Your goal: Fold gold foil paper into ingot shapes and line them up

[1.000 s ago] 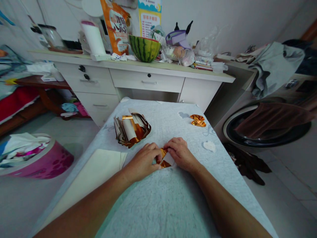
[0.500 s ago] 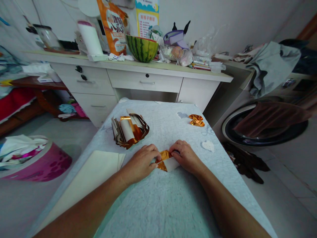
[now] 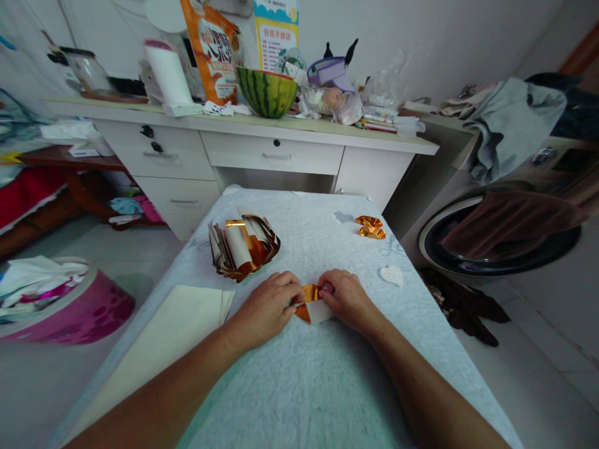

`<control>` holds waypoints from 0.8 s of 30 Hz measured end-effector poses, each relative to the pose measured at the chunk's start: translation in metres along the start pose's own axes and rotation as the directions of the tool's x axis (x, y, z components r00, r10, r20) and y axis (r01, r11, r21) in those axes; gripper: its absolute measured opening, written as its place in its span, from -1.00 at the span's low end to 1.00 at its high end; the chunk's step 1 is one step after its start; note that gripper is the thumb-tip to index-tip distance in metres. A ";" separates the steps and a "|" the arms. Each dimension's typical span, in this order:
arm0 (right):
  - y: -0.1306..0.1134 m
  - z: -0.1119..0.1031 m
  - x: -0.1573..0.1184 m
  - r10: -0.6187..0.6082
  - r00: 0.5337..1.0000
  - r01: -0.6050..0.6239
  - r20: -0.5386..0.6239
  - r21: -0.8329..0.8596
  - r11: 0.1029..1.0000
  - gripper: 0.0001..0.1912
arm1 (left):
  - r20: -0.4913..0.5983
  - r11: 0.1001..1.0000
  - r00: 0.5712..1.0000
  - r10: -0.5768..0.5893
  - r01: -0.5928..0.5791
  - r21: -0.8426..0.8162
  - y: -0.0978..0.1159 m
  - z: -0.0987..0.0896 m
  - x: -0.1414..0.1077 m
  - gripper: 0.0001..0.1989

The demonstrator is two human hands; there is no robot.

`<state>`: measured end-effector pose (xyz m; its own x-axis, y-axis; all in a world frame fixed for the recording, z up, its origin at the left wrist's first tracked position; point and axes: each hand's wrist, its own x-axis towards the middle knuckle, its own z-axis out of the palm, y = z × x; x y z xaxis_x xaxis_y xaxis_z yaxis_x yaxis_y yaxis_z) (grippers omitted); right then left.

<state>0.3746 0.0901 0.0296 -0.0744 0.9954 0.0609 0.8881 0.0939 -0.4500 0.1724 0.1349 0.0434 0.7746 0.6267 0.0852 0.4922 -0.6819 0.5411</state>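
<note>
Across our tabletop [image 3: 313, 231], pale sheets [image 3: 159, 337] lie left of the foil paper [image 3: 312, 292], and the foil stack [image 3: 255, 248] beyond it, leftward. Our left hand [image 3: 270, 305] pinches its left end, our right hand [image 3: 349, 298] its upper right; they have drawn apart, baring more gold (white backing shows too), so we judge it partly folded. It lies between our fingertips, touching both. Beyond it, rightward, sits the small gold piece [image 3: 372, 232].

Watermelon half [image 3: 266, 93] rests rind-out on the counter [image 3: 309, 128], right of an upright orange snack bag [image 3: 214, 56]. Washing machine [image 3: 449, 187] at right, cloth draped over door. Pink bin [image 3: 88, 308] on floor at left, filled with crumpled material.
</note>
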 end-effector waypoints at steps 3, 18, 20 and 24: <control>-0.002 -0.001 -0.001 -0.020 1.000 0.020 -0.013 -0.002 1.000 -0.87 | -0.004 1.000 1.000 -0.016 0.016 0.002 -0.001 0.000 0.000 -0.82; -0.004 0.004 -0.001 -0.012 1.000 0.010 -0.026 -0.075 0.997 -0.77 | -0.052 0.997 0.996 -0.072 0.073 0.025 0.003 0.006 -0.001 -0.96; -0.003 0.004 -0.001 -0.003 1.000 0.003 -0.021 -0.030 1.000 -0.81 | -0.048 0.997 0.996 -0.077 0.078 0.019 0.003 0.006 -0.001 -0.96; -0.001 0.004 -0.002 -0.013 0.999 0.015 -0.040 0.052 0.999 -0.91 | -0.053 0.997 0.996 -0.071 0.071 0.005 0.002 0.005 -0.001 -0.94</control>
<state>0.3724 0.0881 0.0267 -0.0680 0.9924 0.1022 0.8618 0.1100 -0.4951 0.1745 0.1313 0.0401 0.7156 0.6926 0.0906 0.5482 -0.6373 0.5416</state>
